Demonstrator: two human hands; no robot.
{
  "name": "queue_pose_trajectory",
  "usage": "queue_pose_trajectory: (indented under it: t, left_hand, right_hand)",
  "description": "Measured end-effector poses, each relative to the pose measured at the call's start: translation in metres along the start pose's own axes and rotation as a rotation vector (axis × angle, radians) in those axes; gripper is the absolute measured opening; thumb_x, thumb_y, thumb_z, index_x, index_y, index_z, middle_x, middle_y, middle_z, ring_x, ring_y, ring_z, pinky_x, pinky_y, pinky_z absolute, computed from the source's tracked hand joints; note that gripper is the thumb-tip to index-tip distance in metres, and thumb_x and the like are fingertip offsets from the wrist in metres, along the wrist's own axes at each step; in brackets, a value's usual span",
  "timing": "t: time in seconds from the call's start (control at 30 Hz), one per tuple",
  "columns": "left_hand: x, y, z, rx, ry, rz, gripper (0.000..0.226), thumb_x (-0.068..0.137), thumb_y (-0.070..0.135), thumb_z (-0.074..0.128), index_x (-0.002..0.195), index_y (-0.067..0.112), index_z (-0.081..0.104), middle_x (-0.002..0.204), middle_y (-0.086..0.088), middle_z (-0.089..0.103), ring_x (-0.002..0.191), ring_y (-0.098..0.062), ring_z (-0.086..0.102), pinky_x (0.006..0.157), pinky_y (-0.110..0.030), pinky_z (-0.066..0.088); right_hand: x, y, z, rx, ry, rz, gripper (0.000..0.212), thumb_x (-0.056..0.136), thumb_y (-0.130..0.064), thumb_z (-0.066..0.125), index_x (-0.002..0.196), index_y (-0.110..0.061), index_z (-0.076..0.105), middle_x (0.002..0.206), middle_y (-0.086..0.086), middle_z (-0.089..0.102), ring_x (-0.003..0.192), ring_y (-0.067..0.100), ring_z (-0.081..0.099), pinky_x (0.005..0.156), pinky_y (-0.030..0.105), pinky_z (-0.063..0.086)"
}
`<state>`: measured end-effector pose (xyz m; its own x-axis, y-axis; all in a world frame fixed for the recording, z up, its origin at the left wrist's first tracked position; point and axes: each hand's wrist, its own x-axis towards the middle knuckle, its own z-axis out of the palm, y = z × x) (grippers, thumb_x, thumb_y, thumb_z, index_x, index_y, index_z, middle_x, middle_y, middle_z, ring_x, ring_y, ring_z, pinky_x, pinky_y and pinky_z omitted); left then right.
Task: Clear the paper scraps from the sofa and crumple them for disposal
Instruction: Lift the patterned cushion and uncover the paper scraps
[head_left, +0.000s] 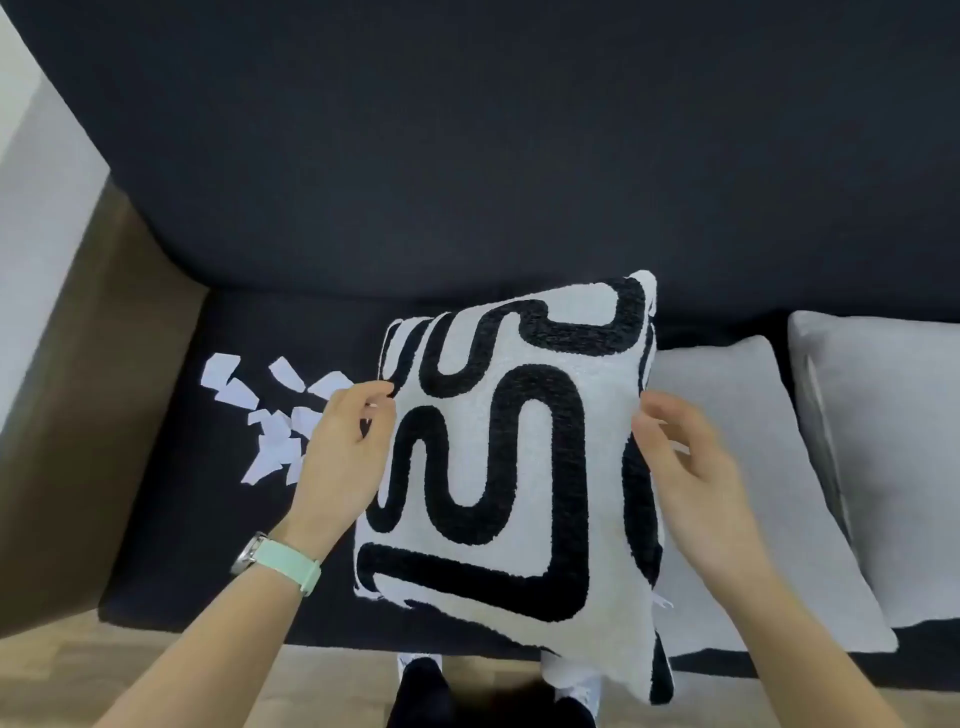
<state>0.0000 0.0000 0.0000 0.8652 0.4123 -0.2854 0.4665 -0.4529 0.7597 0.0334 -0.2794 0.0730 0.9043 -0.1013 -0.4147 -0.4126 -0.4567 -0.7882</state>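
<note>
We are starting at far left: the brown armrest (104, 395) is bounding the seat at 9 o'clock. Just inside it, the paper scraps (265, 415) are lying loose on the dark sofa (467, 156) seat, a white scatter with its long axis running roughly 11 to 5 o'clock. None picked up yet, so the clearing step is not begun, we are judging.

Next, our left hand (343, 447), green watch strap (285, 564) on the wrist, is pinching the left edge of the patterned cushion (514, 447), grip closed on fabric. The scraps are sitting at about 9 to 10 o'clock from this hand, just beside it, some partly hidden behind the knuckles. Left hand is clearly the nearer one.

The cushion is being held upright over the seat middle. Our right hand (685, 467) is at its right edge, fingers curled and blurred; we cannot tell whether it is actually gripping.

At 3 o'clock two grey cushions (779, 467) are filling the seat, so open room is lying only leftward and toward the front edge at 6 o'clock, where scraps could slide to the floor (208, 675).
</note>
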Motion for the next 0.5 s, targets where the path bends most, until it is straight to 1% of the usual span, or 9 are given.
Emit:
queue_pose_trajectory:
  t: [0.07, 0.1, 0.17, 0.23, 0.33, 0.37, 0.43, 0.5]
  left_hand:
    - [0.005, -0.006, 0.006, 0.026, -0.018, -0.048, 0.037, 0.102, 0.032, 0.045, 0.135, 0.021, 0.054, 0.136, 0.001, 0.05, 0.119, -0.012, 0.053, 0.096, -0.022, 0.038]
    - [0.009, -0.013, 0.011, 0.037, -0.022, -0.07, 0.04, 0.101, 0.034, 0.044, 0.139, 0.022, 0.05, 0.139, 0.001, 0.047, 0.12, -0.013, 0.051, 0.098, -0.025, 0.036]
    - [0.017, -0.021, 0.02, 0.037, -0.035, -0.126, 0.045, 0.101, 0.037, 0.043, 0.144, 0.022, 0.043, 0.144, 0.0, 0.041, 0.126, -0.016, 0.047, 0.101, -0.027, 0.034]
    - [0.024, -0.03, 0.028, 0.006, -0.031, -0.179, 0.048, 0.101, 0.039, 0.043, 0.146, 0.022, 0.04, 0.145, -0.001, 0.039, 0.132, -0.019, 0.044, 0.104, -0.03, 0.033]
    - [0.034, -0.043, 0.036, -0.04, -0.035, -0.247, 0.052, 0.101, 0.041, 0.041, 0.148, 0.02, 0.036, 0.149, -0.004, 0.035, 0.135, -0.022, 0.042, 0.11, -0.036, 0.031]
    - [0.037, -0.048, 0.039, -0.057, -0.035, -0.272, 0.054, 0.101, 0.041, 0.041, 0.15, 0.019, 0.034, 0.151, -0.005, 0.034, 0.136, -0.023, 0.041, 0.112, -0.037, 0.03]
    - [0.044, -0.056, 0.042, -0.087, -0.03, -0.32, 0.058, 0.101, 0.043, 0.04, 0.152, 0.017, 0.031, 0.153, -0.007, 0.032, 0.138, -0.025, 0.039, 0.116, -0.04, 0.028]
    - [0.05, -0.064, 0.045, -0.088, -0.027, -0.351, 0.061, 0.1, 0.046, 0.039, 0.153, 0.016, 0.03, 0.155, -0.009, 0.032, 0.138, -0.027, 0.038, 0.117, -0.042, 0.027]
  right_hand:
    - [0.004, 0.006, 0.004, -0.038, -0.002, 0.002, 0.039, 0.096, -0.041, 0.055, 0.134, -0.033, 0.052, 0.134, -0.011, 0.05, 0.126, 0.014, 0.048, 0.106, 0.033, 0.039]
    - [0.007, 0.011, 0.006, -0.063, -0.002, -0.011, 0.043, 0.094, -0.043, 0.056, 0.136, -0.034, 0.05, 0.136, -0.011, 0.047, 0.129, 0.014, 0.044, 0.109, 0.036, 0.038]
    - [0.012, 0.017, 0.011, -0.09, -0.001, -0.033, 0.048, 0.092, -0.044, 0.058, 0.137, -0.036, 0.048, 0.14, -0.012, 0.042, 0.134, 0.013, 0.04, 0.11, 0.035, 0.036]
    - [0.016, 0.022, 0.014, -0.101, 0.009, -0.026, 0.052, 0.091, -0.044, 0.061, 0.14, -0.036, 0.045, 0.14, -0.013, 0.039, 0.134, 0.012, 0.039, 0.11, 0.034, 0.036]
    - [0.019, 0.026, 0.018, -0.094, 0.014, -0.014, 0.061, 0.089, -0.043, 0.064, 0.145, -0.036, 0.039, 0.143, -0.013, 0.037, 0.132, 0.01, 0.041, 0.111, 0.039, 0.038]
    - [0.021, 0.027, 0.02, -0.081, 0.016, -0.01, 0.064, 0.089, -0.042, 0.064, 0.147, -0.035, 0.036, 0.145, -0.013, 0.036, 0.132, 0.009, 0.04, 0.11, 0.037, 0.037]
    - [0.022, 0.028, 0.023, -0.04, 0.014, 0.001, 0.068, 0.089, -0.042, 0.064, 0.149, -0.035, 0.033, 0.146, -0.016, 0.036, 0.13, 0.006, 0.039, 0.105, 0.03, 0.034]
    - [0.025, 0.03, 0.025, -0.007, 0.006, 0.004, 0.07, 0.089, -0.042, 0.065, 0.149, -0.035, 0.031, 0.145, -0.019, 0.036, 0.131, 0.005, 0.039, 0.102, 0.027, 0.03]
